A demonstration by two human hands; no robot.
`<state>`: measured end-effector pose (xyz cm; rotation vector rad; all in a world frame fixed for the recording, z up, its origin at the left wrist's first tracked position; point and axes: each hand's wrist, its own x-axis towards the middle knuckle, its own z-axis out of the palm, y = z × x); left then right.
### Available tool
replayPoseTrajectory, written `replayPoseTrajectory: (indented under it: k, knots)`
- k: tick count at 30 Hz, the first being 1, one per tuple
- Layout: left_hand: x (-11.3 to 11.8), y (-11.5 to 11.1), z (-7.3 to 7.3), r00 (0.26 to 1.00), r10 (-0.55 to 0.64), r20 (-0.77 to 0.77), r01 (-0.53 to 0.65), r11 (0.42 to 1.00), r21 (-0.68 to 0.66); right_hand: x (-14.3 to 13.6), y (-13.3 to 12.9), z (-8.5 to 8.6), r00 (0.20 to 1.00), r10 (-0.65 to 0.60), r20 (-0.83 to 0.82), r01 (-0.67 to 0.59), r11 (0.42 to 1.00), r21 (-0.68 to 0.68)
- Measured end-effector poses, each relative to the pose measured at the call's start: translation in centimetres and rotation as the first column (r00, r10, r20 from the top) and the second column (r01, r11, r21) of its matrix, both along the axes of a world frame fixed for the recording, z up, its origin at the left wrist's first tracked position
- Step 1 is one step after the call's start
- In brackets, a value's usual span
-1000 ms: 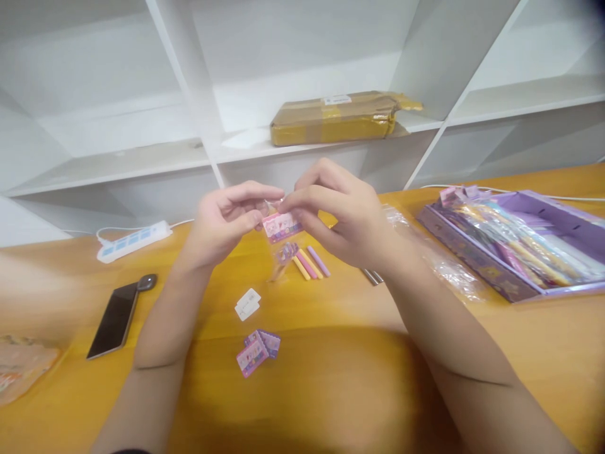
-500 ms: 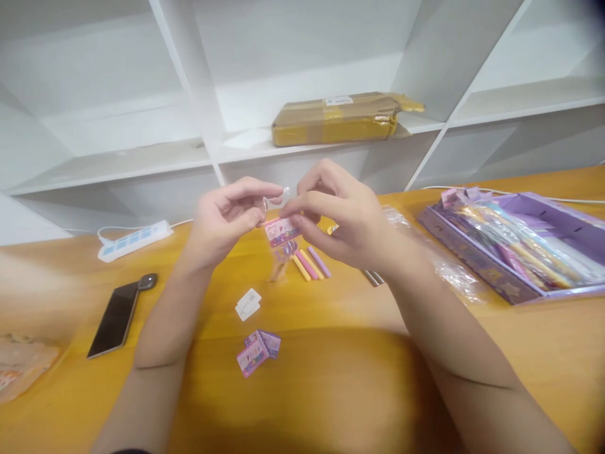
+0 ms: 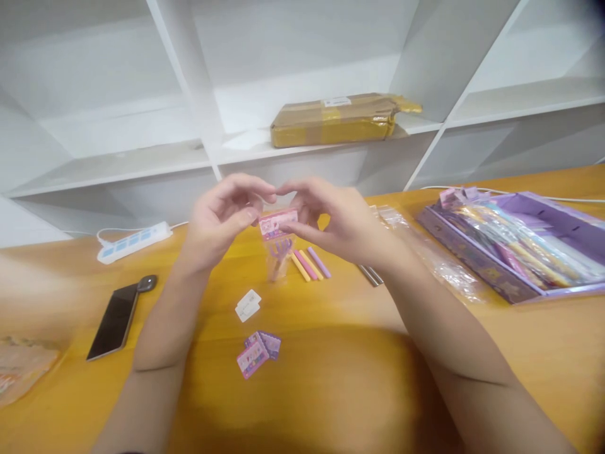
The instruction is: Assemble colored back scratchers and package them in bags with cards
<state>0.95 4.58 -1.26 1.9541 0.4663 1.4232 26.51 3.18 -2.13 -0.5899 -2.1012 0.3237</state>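
A phone [image 3: 113,320] lies at 9 o'clock on the counter [image 3: 331,378]. Left hand [image 3: 217,221] and right hand [image 3: 338,224] each have their grip clamped on a packet [image 3: 278,243], held above the counter at 12 o'clock. A purple tray [image 3: 477,261] sits at 3 o'clock.

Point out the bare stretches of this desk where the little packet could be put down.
Bare wood lies between the phone and the left forearm, and along the near edge right of the small pink cards. Crowded: under both hands, where the crayon sticks and white tabs lie, and the right side by the purple box and plastic wrap.
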Motion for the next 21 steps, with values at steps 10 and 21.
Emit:
replayPoseTrajectory:
  k: [10,21]
  knots:
    - [0.1,-0.5,0.3,0.897,-0.104,-0.429,-0.018,0.962,-0.271,-0.1,1.0,-0.3,0.999,-0.044,0.002,0.043,0.993,0.109]
    - [0.3,-0.5,0.6,0.873,-0.028,-0.487,-0.081,0.977,-0.2,0.0,1.2,-0.2,0.996,-0.009,0.091,-0.015,0.963,0.268]
